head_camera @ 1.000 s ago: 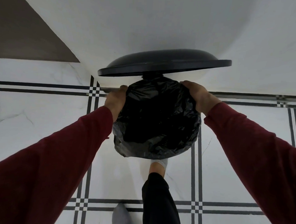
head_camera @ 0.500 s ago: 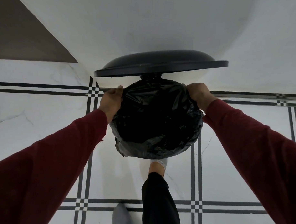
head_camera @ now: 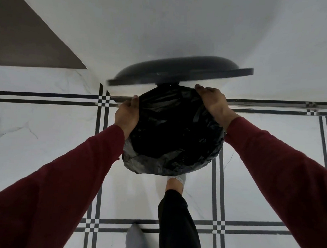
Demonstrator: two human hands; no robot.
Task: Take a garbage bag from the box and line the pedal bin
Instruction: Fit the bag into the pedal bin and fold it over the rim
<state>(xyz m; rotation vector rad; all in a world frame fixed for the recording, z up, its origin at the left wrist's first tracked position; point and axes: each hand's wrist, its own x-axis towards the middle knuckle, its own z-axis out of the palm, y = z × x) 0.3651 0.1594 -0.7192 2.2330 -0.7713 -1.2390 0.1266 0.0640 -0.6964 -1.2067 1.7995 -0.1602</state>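
Round pedal bin [head_camera: 216, 159] mouth draped in crinkled black plastic garbage bag [head_camera: 174, 135]; left hand [head_camera: 126, 116] pinching film at nine o'clock, right hand [head_camera: 213, 102] pressing it at one; unfinished rim toward twelve, under raised dark lid [head_camera: 179, 72].

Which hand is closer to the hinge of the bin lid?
Right. The right hand grips the bag just beside the hinge; the left hand holds the bag's far side, lower down.

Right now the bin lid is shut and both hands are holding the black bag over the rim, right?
Not quite: the lid is up, not shut. The head view shows it raised behind the black bag, with the left hand and right hand holding the bag at the rim.
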